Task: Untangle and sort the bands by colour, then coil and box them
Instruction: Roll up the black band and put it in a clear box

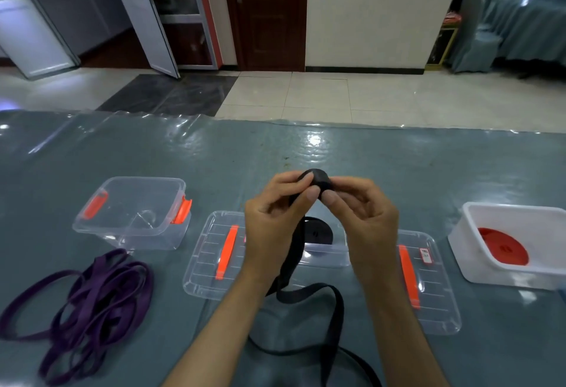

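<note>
My left hand (277, 218) and my right hand (363, 212) together pinch a small coil of a black band (318, 181) above the table's middle. The rest of that band (333, 319) hangs down between my forearms and loops on the table near me. Behind my hands a clear box (330, 253) holds a coiled black band (317, 232). A pile of purple bands (88, 304) lies loose at the left. In a white box (477, 236) at the right lies a coiled red band (502, 247).
An empty clear box with orange latches (134, 212) stands at the left. Two clear lids with orange handles lie flat, one (211, 255) left of my hands and one (428, 282) right. A shiny plastic sheet covers the grey-blue table (275, 147).
</note>
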`<state>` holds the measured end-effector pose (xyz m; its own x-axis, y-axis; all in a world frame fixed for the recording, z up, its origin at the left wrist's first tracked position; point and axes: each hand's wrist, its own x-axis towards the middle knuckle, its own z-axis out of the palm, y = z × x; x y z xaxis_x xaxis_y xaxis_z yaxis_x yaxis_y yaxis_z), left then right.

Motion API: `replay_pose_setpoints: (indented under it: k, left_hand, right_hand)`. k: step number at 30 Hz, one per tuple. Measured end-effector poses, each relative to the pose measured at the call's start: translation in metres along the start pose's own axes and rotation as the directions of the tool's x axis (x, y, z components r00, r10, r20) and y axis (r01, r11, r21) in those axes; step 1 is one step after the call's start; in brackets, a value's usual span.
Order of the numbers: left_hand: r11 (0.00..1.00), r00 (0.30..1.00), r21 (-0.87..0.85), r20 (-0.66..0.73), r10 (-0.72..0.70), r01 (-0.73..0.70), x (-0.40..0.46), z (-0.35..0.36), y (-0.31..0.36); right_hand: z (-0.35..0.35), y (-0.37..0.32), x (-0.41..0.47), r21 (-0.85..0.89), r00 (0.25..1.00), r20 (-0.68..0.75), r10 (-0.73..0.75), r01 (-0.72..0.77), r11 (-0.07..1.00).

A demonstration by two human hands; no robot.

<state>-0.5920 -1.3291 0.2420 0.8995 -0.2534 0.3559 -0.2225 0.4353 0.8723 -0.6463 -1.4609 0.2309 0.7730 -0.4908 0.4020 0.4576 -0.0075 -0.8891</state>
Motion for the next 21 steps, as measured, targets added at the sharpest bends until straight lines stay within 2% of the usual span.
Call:
replay_pose_setpoints:
  k: [3,6,9,12,17,19,21]
  left_hand:
    - [0.997,0.998,0.075,0.054,0.023,-0.027,0.003,0.001,-0.002]
    - [0.973,0.993,0.216,0.094,0.067,-0.086,0.009,-0.003,-0.002]
    - [0.988,1.000,0.151,-0.022,-0.016,0.019,0.008,-0.002,0.001]
    - [0.992,0.997,0.125,-0.074,-0.002,0.012,0.005,-0.003,-0.003]
    - [0.957,0.999,0.286,-0.004,0.052,-0.049,0.000,-0.004,-0.011]
    - [0.949,0.997,0.307,0.026,0.067,-0.072,0.004,-0.009,-0.006]
    - [0.968,0.998,0.244,0.026,0.053,-0.058,0.010,-0.013,0.002]
  right_hand:
    - [-0.003,0.002,0.003,0.069,0.999,-0.016,0.034,-0.033,0.997]
    - [-0.004,0.003,0.007,0.116,0.996,0.060,0.066,-0.073,0.991]
    - [-0.003,0.003,0.011,0.118,0.994,0.063,0.089,-0.096,0.988]
    - [0.000,0.003,0.010,0.086,0.996,0.044,0.078,-0.082,0.993]
    - [0.003,0.005,0.010,0.002,0.998,0.045,0.048,-0.048,0.999]
    - [0.003,0.004,0.009,0.081,0.991,0.087,0.098,-0.105,0.991]
    - [0.001,0.000,0.010,0.136,0.986,0.127,0.110,-0.127,0.983]
